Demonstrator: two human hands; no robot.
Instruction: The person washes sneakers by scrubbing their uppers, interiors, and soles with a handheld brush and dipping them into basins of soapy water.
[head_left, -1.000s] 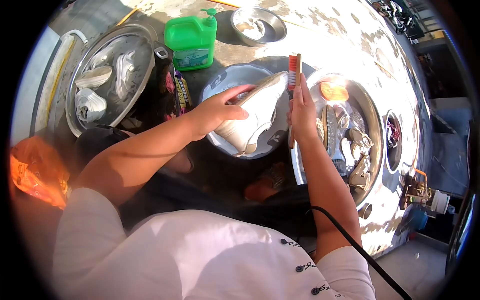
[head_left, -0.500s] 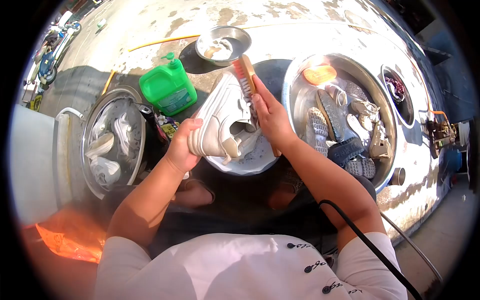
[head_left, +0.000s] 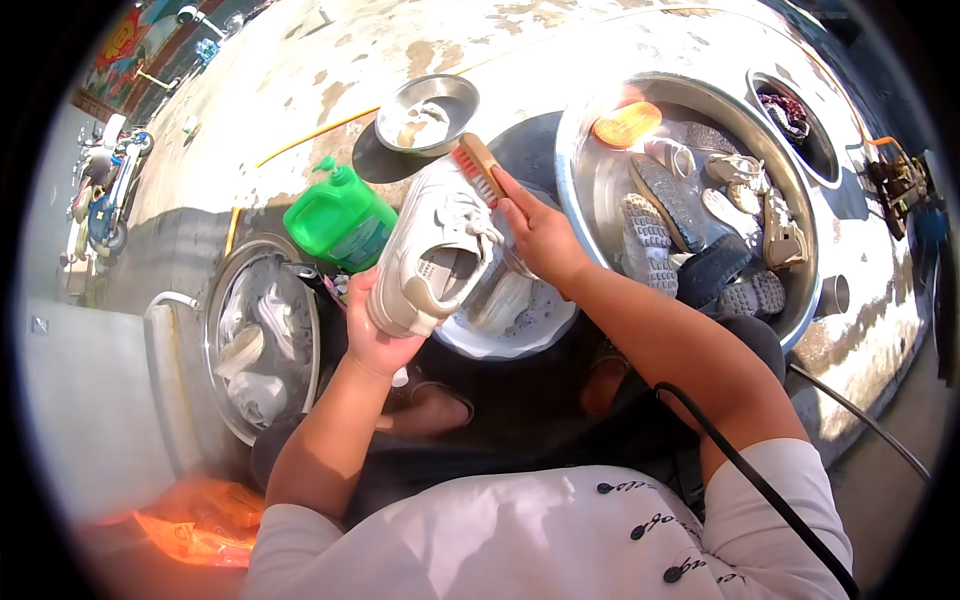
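My left hand [head_left: 375, 335] grips a white shoe [head_left: 425, 250] by its heel, with the opening and laces facing up. My right hand [head_left: 545, 235] is closed on a wooden brush [head_left: 483, 165], whose red and white bristles touch the shoe near the toe and laces. Below the shoe is a white basin [head_left: 490, 350] with sudsy water and another white shoe [head_left: 503, 302] in it.
A green jug [head_left: 335, 220] stands behind my left hand. A metal basin of white shoes [head_left: 215, 345] is at left, a larger basin of shoes [head_left: 580, 190] at right. Farther back are a small metal bowl [head_left: 465, 100] and a dark tub [head_left: 825, 160]. An orange bag [head_left: 205, 525] lies lower left.
The shoe has turned from its side to show its opening and laces upward. The brush has come from beside the toe onto the shoe's upper. The camera view has shifted.
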